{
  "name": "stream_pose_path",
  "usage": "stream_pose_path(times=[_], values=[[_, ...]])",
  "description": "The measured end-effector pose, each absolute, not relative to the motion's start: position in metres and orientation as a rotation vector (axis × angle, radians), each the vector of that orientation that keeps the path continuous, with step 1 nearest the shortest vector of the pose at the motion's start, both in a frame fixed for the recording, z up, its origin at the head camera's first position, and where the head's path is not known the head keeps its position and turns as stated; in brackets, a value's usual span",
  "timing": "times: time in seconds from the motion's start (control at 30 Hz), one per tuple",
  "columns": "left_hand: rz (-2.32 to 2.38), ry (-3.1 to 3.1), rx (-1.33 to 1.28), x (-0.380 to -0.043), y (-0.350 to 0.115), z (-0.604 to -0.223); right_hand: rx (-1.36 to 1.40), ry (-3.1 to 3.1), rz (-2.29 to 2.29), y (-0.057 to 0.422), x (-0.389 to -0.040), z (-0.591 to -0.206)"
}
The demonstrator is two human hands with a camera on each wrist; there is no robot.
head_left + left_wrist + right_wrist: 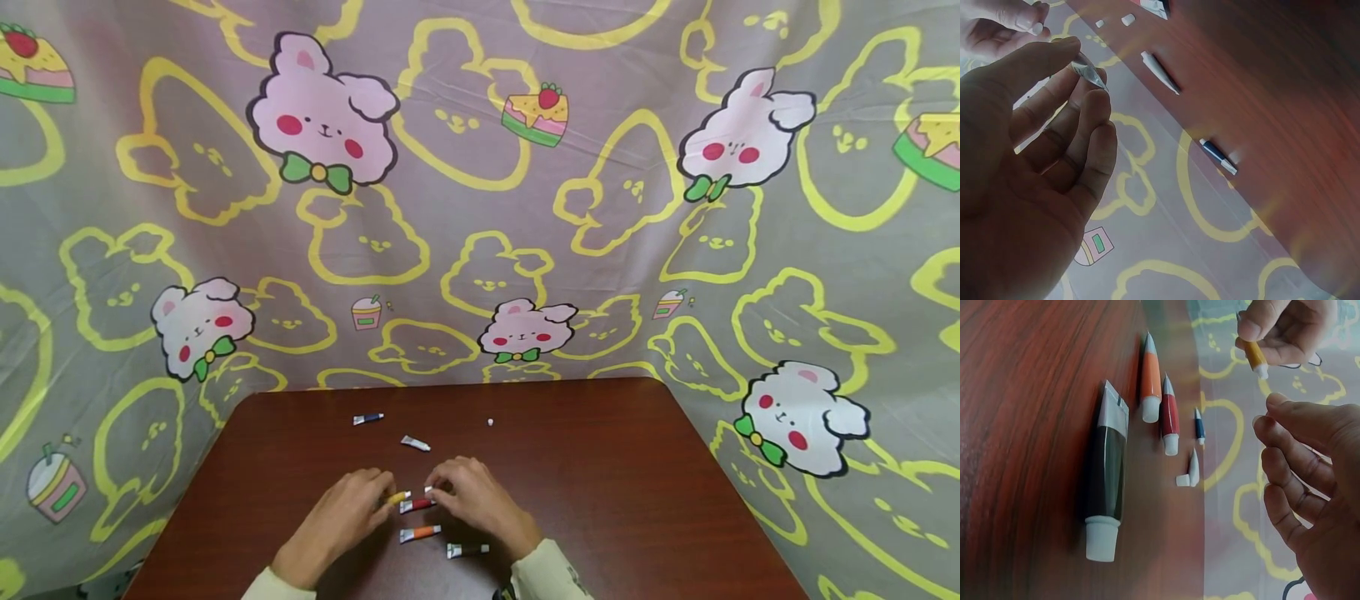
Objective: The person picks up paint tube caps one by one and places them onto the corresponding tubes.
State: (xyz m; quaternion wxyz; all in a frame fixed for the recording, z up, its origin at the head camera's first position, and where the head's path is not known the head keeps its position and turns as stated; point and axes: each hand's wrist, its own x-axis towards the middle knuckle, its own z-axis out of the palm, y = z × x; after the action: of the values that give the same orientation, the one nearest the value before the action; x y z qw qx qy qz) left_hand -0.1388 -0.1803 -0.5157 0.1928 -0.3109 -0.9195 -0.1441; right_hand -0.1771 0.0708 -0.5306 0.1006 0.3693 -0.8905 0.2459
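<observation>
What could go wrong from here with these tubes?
The yellow tube has a narrow white tip that may be uncapped, so the left hand pinching harder could squeeze its contents out. The far cap lies loose on the table, so a bump might roll it away. The right hand is close to the red tube and could nudge it.

Bunny-print cloth (600, 321) behind a reddish-brown wooden table (600, 467).

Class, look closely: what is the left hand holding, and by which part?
The left hand pinches a yellow tube near its silver tail end, the end opposite the white tip.
</observation>
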Motion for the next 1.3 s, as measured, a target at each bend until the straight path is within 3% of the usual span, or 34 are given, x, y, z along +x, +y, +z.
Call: stream_pose_path(times=[1.3], values=[[-0.403,-2.542,-0.885,-0.138,-0.172,-0.513,1.113,-2.654,0.743,0.056,-0.174,-0.531]])
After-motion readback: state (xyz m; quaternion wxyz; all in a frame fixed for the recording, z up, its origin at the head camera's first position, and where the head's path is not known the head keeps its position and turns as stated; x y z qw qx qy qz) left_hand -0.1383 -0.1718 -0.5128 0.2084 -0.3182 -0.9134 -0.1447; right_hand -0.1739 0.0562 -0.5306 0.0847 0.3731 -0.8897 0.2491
